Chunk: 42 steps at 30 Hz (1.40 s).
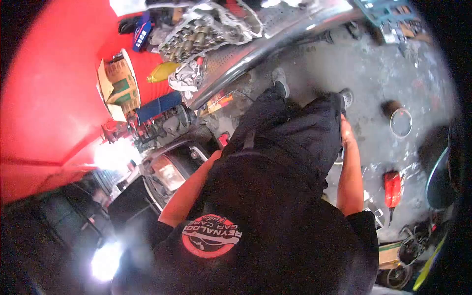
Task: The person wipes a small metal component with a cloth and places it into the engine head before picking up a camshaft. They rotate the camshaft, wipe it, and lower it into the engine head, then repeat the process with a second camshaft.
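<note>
My right hand [347,131] is by the outer side of my right leg, against the black trousers [306,132]. Its fingers are mostly hidden by the cloth. My left forearm [189,194] runs down along my left hip, and the left hand disappears behind my shirt and trousers. A small red item [223,139] shows just beyond my left wrist. Closest to that arm is a car headlight [169,173] in a dark housing. I see nothing held in either hand.
A metal workbench [236,61] holds gears [191,43] and a yellow bottle [162,72]. An open cardboard box [118,88] lies on a red surface [54,83]. To the right, a ring-shaped item [400,123] and a red tool [392,189] lie on the grey floor [373,69].
</note>
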{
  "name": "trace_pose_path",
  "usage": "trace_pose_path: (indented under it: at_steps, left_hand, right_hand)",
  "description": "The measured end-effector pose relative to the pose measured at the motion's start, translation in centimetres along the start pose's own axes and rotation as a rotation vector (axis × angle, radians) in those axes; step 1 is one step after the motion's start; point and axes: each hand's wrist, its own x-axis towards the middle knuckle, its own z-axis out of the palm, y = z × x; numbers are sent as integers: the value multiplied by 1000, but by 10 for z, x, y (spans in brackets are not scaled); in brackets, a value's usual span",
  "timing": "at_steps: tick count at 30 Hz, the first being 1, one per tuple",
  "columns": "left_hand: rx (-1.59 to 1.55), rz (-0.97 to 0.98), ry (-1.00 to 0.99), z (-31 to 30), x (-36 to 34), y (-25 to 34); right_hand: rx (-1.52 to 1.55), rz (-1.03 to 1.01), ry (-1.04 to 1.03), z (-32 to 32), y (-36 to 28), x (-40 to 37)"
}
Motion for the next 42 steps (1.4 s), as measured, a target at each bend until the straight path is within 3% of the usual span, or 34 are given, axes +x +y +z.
trace_pose_path:
  at_steps: [1,2,5,6,9,10,13,16,18,19,20,22,23,26,30,35,40,42]
  left_hand:
    - [21,26,9,0,3,-4]
    - [56,55,22,3,9,-9]
    - [195,164,82,8,28,-26]
    - [244,205,111,9,37,-31]
    - [332,258,161,4,65,-37]
    - [312,183,123,-3,74,-30]
    - [639,540,299,-22,117,-24]
    - [100,451,493,-57,129,11]
    - [-306,369,437,-90,115,50]
    - [-549,417,401,-110,137,52]
    - [-632,404,433,-132,118,75]
    - [-983,586,255,-184,131,84]
    - [-886,557,406,-206,128,99]
    - [-766,614,439,-277,153,116]
    - [-824,628,276,-344,183,134]
    - [-797,478,222,-362,183,173]
    - [-1089,379,-59,-356,198,193]
    - [-1276,333,-74,-351,220,203]
  right_hand:
    - [-218,-71,72,1,-11,1]
    - [-433,-226,122,-20,7,51]
    - [-744,-422,422,-1,-29,22]
    - [-693,-640,485,-1,-32,40]
    - [-802,-867,444,38,-90,5]
    - [-870,-862,428,62,-114,-16]
    - [-803,-1013,266,133,-156,-45]
    - [-844,-1039,220,204,-183,-61]
    - [-769,-1063,194,250,-191,-70]
    - [-732,-1073,175,272,-194,-71]
    - [-705,-1071,218,290,-197,-69]
    - [-627,-1032,188,317,-201,-55]
    - [-582,-1013,183,323,-203,-51]
    - [-503,-988,317,336,-208,-38]
    - [-394,-903,377,329,-215,-23]
    - [-467,-903,503,347,-218,-41]
    - [-468,-902,531,354,-219,-46]
    - [-518,-868,557,353,-222,-49]
